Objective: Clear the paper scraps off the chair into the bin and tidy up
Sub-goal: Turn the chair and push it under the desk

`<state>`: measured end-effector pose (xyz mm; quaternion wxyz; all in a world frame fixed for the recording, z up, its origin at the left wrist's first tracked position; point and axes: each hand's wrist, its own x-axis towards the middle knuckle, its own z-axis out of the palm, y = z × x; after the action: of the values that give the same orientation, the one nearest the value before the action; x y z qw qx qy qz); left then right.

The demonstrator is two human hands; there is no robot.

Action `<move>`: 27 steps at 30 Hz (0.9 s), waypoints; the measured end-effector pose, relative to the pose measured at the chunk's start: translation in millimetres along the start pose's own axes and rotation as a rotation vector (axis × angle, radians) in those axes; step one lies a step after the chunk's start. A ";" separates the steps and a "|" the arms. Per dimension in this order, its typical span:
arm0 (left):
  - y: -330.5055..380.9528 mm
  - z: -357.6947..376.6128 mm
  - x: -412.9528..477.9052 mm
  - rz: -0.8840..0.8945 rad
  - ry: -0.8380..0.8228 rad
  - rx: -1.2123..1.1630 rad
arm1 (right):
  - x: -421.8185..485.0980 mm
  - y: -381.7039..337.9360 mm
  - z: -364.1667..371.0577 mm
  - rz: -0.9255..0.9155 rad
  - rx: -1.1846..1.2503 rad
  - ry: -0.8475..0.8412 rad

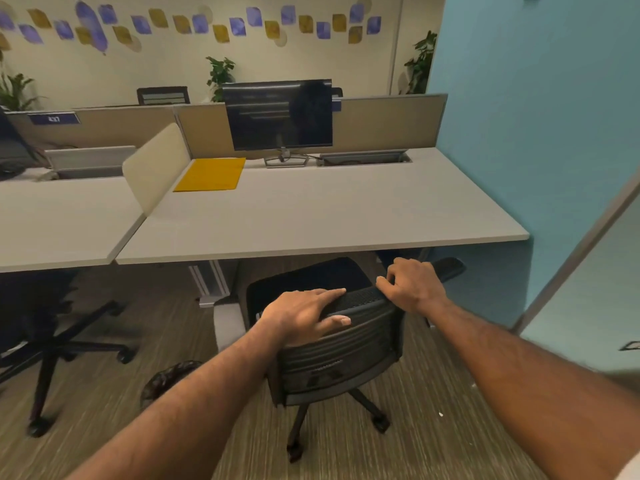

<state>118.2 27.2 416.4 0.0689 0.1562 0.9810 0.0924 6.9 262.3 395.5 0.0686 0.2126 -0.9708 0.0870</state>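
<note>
Desk (346, 216) is noted as the largest item: a pale top running w/ a divider panel (156, 168) on its left side. A dark monitor (280, 114) is set at the rear centre; a yellow folder (211, 174) is laid flat just left of the stand, well apart from the front edge.

Chair (343, 344) is found directly in front of the desk, backrest toward the camera, seat partly tucked under the desk edge. Seat surface is mostly hidden by the backrest; no paper scraps can be confirmed on what shows. A second chair (52, 334) is seen at far left, under the next desk.

Bin (166, 379) is judged to be the dark round object on the carpet, left of the chair base, partly hidden by the left forearm. Contents cannot be told.

Left hand (304, 315) is laid over the top edge of the backrest, fingers fairly straight along the rim, thumb against the back face: resting contact, not a clench. Right hand (412, 287) is curled over the backrest's right top corner, fingers hooked round it: grasping the chair.

Judgement: both hands are placed on the backrest top for control of a wheeled chair, probably to push it in under the desk, i.e. tidy-up stage. Small white specks (440, 414) are seen on the carpet at right; whether scraps, not determinable.
</note>
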 end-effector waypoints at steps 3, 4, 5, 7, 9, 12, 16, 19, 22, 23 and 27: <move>-29.2 -4.2 13.3 -0.109 0.016 0.012 | 11.1 -7.5 6.7 -0.019 -0.038 0.000; -37.6 -5.1 17.6 -0.128 0.024 0.020 | 14.2 -9.8 8.7 -0.026 -0.053 0.007; -45.8 -5.6 21.7 -0.146 0.033 0.028 | 17.4 -12.5 10.1 -0.034 -0.064 0.014; -61.6 -6.9 29.2 -0.189 0.051 0.044 | 24.2 -18.2 12.5 -0.050 -0.070 0.030; -76.5 -9.6 37.2 -0.232 0.080 0.070 | 33.4 -22.3 14.3 -0.074 -0.049 0.020; -95.7 -16.1 50.6 -0.279 0.136 0.110 | 49.2 -27.0 15.1 -0.079 -0.040 -0.031; -116.9 -21.0 64.4 -0.348 0.148 0.120 | 63.9 -36.9 18.8 -0.026 -0.125 -0.025; -133.1 -22.6 75.9 -0.398 0.135 0.080 | 73.4 -46.9 20.2 0.077 -0.182 -0.011; -145.7 -24.5 87.2 -0.400 0.136 0.067 | 84.1 -53.3 24.5 0.182 -0.192 -0.030; -149.1 -25.4 90.3 -0.396 0.135 0.069 | 87.1 -54.6 26.5 0.207 -0.188 -0.034; -158.8 -27.4 101.4 -0.386 0.143 0.077 | 98.2 -54.2 29.2 0.253 -0.144 -0.049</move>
<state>-28.5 -93.2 400.2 0.0095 -0.0391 0.9979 0.0509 -61.2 168.7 391.3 0.0484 0.0851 -0.9950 0.0199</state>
